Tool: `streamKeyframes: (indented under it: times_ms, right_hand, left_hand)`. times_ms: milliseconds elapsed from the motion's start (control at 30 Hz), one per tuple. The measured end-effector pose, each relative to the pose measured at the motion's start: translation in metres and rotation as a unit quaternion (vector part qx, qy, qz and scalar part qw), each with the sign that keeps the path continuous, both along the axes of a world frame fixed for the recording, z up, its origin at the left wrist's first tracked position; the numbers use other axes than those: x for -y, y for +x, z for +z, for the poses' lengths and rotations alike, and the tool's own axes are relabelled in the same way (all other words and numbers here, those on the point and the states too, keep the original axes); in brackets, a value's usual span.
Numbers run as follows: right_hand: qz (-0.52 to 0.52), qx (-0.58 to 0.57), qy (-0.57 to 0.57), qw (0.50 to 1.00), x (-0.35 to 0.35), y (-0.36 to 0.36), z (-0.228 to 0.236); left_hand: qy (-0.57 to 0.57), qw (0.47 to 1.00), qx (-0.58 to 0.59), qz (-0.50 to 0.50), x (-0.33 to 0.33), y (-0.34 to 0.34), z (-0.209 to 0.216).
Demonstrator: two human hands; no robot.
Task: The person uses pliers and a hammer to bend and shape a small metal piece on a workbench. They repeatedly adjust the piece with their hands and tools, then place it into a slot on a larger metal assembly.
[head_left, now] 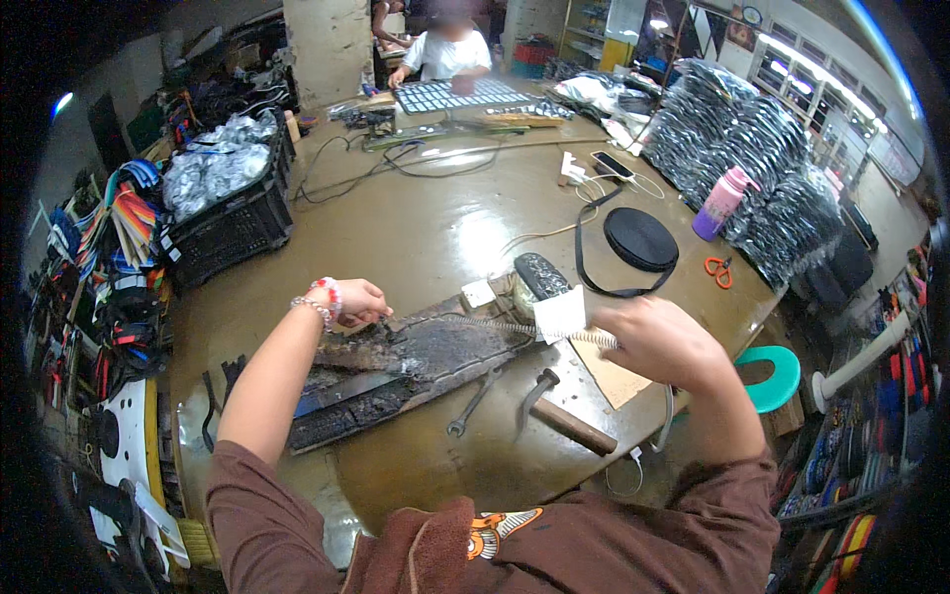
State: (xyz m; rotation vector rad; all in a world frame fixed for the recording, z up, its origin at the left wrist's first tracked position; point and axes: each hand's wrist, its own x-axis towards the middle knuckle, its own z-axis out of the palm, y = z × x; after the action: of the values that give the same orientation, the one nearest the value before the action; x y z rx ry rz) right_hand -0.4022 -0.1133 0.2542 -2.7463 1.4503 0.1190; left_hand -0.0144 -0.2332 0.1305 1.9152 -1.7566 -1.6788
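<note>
My left hand [358, 303], with beaded bracelets at the wrist, is pinched over the far edge of a charred, dark board [445, 348]. Anything between its fingertips is too small to make out. My right hand [665, 342] is closed and slightly blurred, to the right of the board; what it grips is hidden. A pale coiled cord [495, 325] runs across the board to beneath the right hand. A white square piece [561, 315] is beside that hand's fingers. A metal strip [351, 393] lies along the board.
Nearer me lie a wrench [473, 404] and a hammer [569, 426]. Beyond are a black webbing roll [641, 239], orange scissors [719, 271], a bottle [725, 203] and a phone [613, 164]. A black crate [233, 233] stands left; a person [447, 57] sits across the table.
</note>
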Motion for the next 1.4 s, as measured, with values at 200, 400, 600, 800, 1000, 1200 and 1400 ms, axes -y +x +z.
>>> streamKeyframes:
  times_ms: [200,400,600,800,1000,1200,1400]
  right_hand:
    - [-0.046,0.031,0.043,0.998,-0.072,-0.056,0.007]
    - [-0.040,0.082,0.248,0.965,-0.135,-0.070,-0.028]
    - [0.021,0.236,0.342,0.910,-0.138,-0.055,-0.125]
    - [0.051,0.198,0.369,0.907,-0.123,-0.057,-0.155]
    - [0.025,0.115,0.333,0.935,-0.120,-0.047,-0.176]
    - [0.045,-0.003,0.347,0.937,-0.109,-0.019,-0.178]
    - [0.075,0.023,0.304,0.949,-0.094,0.010,-0.169]
  left_hand:
    - [-0.001,0.999,0.044,-0.021,0.003,-0.008,0.011]
    - [-0.065,0.990,0.095,-0.088,0.012,-0.007,0.008]
    - [-0.425,0.893,0.121,0.084,-0.015,-0.034,0.029]
    - [-0.597,0.797,0.029,-0.086,-0.151,-0.115,0.033]
    - [-0.456,0.661,-0.501,-0.322,-0.251,-0.148,0.071]
    - [-0.465,0.472,-0.704,-0.254,-0.282,-0.171,0.088]
    - [-0.465,0.444,-0.726,-0.244,-0.278,-0.160,0.073]
